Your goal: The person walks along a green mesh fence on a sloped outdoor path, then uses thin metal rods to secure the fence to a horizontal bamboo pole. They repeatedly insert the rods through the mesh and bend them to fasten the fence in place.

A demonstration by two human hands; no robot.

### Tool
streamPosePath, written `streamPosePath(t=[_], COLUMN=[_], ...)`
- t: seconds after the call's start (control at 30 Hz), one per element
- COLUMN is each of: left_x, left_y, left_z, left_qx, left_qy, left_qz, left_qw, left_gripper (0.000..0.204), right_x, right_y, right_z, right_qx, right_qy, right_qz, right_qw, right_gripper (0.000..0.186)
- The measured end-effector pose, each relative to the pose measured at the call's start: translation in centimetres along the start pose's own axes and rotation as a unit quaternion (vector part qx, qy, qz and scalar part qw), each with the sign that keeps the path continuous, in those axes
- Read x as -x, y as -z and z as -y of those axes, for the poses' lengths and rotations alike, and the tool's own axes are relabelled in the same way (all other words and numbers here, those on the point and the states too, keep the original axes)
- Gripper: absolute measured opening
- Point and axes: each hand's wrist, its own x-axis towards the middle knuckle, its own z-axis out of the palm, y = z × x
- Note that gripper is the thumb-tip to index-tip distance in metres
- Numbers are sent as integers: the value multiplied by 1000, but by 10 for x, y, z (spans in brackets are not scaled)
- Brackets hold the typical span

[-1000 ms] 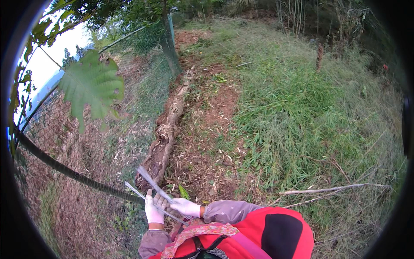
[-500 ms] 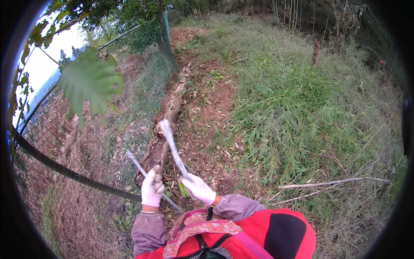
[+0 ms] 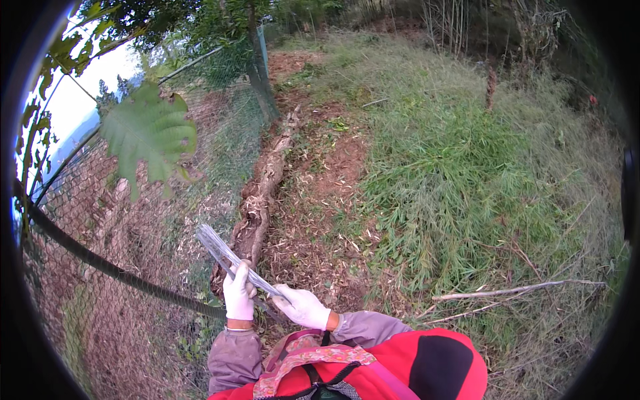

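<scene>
Left hand [image 3: 239, 293] is gripping rod [image 3: 268, 311], right hand [image 3: 303, 309] strand bundle [image 3: 223, 247] pointing ten o'clock: likely light, springy, best held low.

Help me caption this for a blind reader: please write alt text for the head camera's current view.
A person's left hand and right hand, both white-gloved, hold long, thin grey strands beside a mesh fence. A rough log lies along the fence, with reddish soil and then green grass to its right.
</scene>
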Motion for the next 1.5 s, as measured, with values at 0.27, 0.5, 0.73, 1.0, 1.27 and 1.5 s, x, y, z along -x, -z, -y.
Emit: streamPosePath(t=[0.27, 0.5, 0.73, 1.0, 1.27, 1.5], left_x=[10, 20, 26, 45, 56, 54], left_y=[14, -5, 7, 10, 33, 53], left_z=[-17, -4, 17, 35, 50, 54], left_qx=[30, -33, -28, -33, -89, 91], left_qy=[-35, -10, 79, 96, 11, 62], left_qz=[41, 69, -26, -80, -157, -122], left_qw=[998, 997, 996, 992, 984, 986], left_gripper=[14, 18, 18, 22, 23, 22], right_x=[-13, -9, 0, 0, -3, -4], right_y=[20, 7, -1, -5, -17, -20], right_z=[-11, -1, -6, -14, -14, -18], right_qx=[-116, -178, -68, -4, -31, -37], right_qy=[-74, -39, 10, -4, 38, 50], right_qz=[9, 91, 67, 87, 125, 123], right_qw=[990, 979, 995, 996, 991, 990], right_gripper=[35, 32, 32, 22, 25, 25])
